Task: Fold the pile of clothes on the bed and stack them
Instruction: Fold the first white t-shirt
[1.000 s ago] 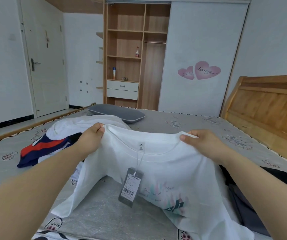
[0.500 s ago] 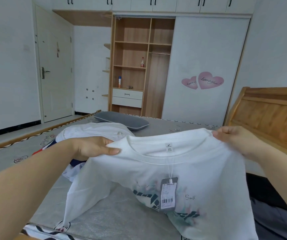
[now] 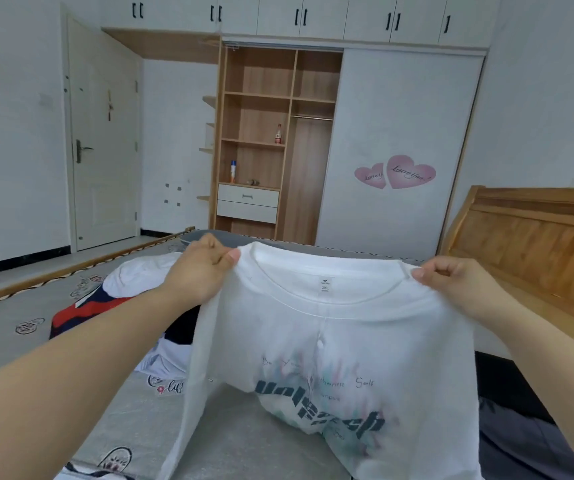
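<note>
Since half a second ago you have raised the white T-shirt higher and drawn it taut between both hands; the hang tag seen earlier at chest level no longer shows, and the printed lettering now reads through the fabric; your left hand, then lying flatter on the cloth, now pinches the left shoulder seam between thumb and curled fingers; your right hand pinches the right shoulder just beside the collar, fingers curled likewise. The shirt hangs from both grips, collar uppermost, its hem draping onto the grey bed. Behind your left forearm lies the pile of clothes, white, red and navy; dark garments lie under your right forearm. Further back: wooden headboard, then the wardrobe.
</note>
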